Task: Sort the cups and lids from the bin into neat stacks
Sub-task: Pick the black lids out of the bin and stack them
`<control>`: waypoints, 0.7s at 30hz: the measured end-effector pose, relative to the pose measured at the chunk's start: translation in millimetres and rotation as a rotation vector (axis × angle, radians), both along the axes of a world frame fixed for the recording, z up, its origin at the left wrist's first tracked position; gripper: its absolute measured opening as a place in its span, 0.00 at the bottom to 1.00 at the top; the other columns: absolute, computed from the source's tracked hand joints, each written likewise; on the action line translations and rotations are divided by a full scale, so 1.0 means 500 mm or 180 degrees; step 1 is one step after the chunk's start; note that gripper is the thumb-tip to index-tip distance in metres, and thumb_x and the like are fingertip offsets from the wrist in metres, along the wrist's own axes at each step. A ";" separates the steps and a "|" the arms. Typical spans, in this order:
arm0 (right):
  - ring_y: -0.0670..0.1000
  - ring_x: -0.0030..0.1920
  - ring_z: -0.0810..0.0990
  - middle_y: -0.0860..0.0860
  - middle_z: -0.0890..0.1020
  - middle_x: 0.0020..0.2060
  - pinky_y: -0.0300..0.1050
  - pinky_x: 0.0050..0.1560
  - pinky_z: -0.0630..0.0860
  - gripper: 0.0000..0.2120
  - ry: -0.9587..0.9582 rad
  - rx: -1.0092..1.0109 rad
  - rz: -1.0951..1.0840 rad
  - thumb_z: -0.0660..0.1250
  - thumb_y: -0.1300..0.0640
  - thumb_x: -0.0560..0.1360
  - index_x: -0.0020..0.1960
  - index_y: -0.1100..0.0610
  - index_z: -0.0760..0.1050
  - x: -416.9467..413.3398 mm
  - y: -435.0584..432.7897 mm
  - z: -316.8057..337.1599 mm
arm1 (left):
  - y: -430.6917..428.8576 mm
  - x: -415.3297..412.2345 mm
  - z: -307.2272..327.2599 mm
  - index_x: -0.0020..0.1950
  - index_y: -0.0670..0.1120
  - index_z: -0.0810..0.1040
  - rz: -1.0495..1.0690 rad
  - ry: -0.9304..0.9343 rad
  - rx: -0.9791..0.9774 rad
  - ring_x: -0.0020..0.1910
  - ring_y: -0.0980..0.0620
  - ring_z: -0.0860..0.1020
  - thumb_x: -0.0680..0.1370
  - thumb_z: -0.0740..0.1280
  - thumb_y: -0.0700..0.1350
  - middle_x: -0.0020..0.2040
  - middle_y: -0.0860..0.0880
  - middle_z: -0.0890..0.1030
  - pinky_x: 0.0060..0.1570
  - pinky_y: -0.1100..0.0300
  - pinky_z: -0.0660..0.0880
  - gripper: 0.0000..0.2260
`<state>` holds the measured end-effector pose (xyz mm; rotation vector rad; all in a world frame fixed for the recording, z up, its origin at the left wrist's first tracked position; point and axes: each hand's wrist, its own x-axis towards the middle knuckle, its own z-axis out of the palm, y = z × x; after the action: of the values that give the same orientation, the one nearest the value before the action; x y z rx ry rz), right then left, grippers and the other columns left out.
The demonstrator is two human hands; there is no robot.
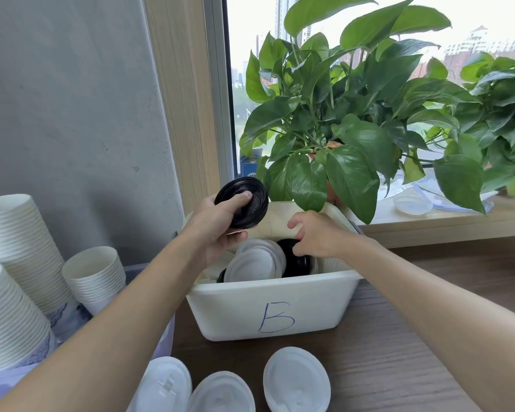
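A white bin point(272, 304) marked "B" stands on the wooden table, holding white lids point(254, 261) and black lids point(296, 260). Above its far left corner my left hand point(217, 221) grips a small stack of black lids point(243, 202), thumb on top. My right hand point(315, 234) reaches into the bin from the right, its curled fingers touching the black lids inside. Three stacks of white lids point(296, 380) stand at the table's near edge. Tall stacks of white paper cups point(15, 248) lie at the left.
A leafy potted plant point(348, 129) overhangs the bin's far side from the windowsill. A grey wall rises at the left. A pale tub point(164, 343) holds the cup stacks. Clear plastic items point(411, 203) lie on the sill.
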<state>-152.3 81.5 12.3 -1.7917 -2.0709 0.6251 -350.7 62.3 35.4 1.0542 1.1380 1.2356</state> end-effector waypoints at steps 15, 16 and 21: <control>0.52 0.46 0.77 0.47 0.78 0.41 0.47 0.49 0.75 0.08 0.0809 0.1850 -0.0292 0.68 0.63 0.70 0.43 0.50 0.75 -0.013 -0.026 0.031 | -0.009 0.007 0.006 0.56 0.45 0.79 0.0075 0.0088 0.0192 0.42 0.51 0.80 0.78 0.70 0.45 0.46 0.47 0.82 0.32 0.59 0.74 0.08; 0.52 0.46 0.77 0.47 0.77 0.41 0.46 0.48 0.74 0.06 0.0907 0.2117 -0.0299 0.68 0.64 0.71 0.44 0.54 0.76 -0.016 -0.032 0.040 | -0.010 0.007 0.008 0.54 0.45 0.79 0.0065 0.0045 0.0222 0.42 0.51 0.80 0.78 0.69 0.44 0.45 0.47 0.83 0.33 0.58 0.74 0.06; 0.47 0.45 0.78 0.49 0.79 0.44 0.30 0.46 0.72 0.08 0.1812 0.2563 -0.0355 0.70 0.66 0.71 0.46 0.55 0.77 -0.051 -0.058 0.068 | -0.026 0.013 0.019 0.49 0.43 0.80 -0.0203 -0.0153 0.0467 0.43 0.51 0.80 0.78 0.66 0.40 0.42 0.47 0.84 0.39 0.59 0.77 0.04</control>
<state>-177.9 52.5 46.2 -1.0860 -1.4964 0.1743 -344.1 49.2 44.9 1.1553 0.9813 1.3022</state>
